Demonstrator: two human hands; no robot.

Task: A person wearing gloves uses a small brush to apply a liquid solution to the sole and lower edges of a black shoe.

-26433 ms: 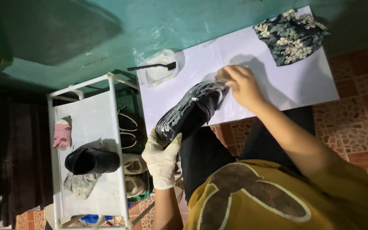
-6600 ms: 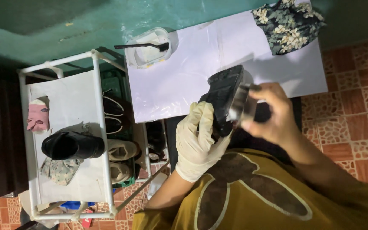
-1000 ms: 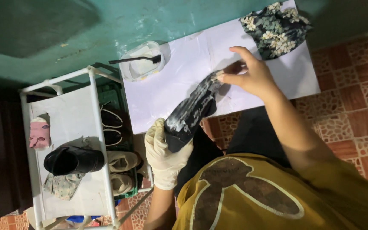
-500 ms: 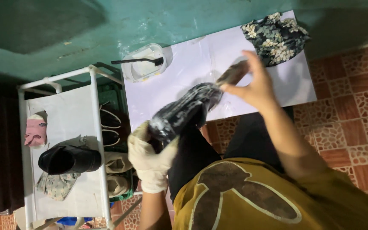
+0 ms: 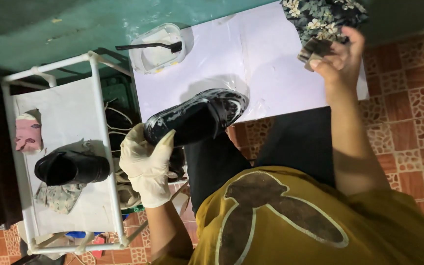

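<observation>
Both hands busy: my gloved left hand (image 5: 145, 164) stays clamped on the wet black shoe (image 5: 195, 118) at the table (image 5: 251, 64) edge, while my right hand (image 5: 337, 56) has lifted the brush (image 5: 314, 49) away, so scrubbing pauses.

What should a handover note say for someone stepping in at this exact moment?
Left hand, in a white glove, holds the black shoe by its heel end, toe over the white table.
Right hand, bare, holds a small brush lifted clear of the shoe, near the floral cloth.
Done: white foam streaks cover the shoe's upper.
Left: the foam is not wiped off; the second black shoe sits on the white rack.
</observation>
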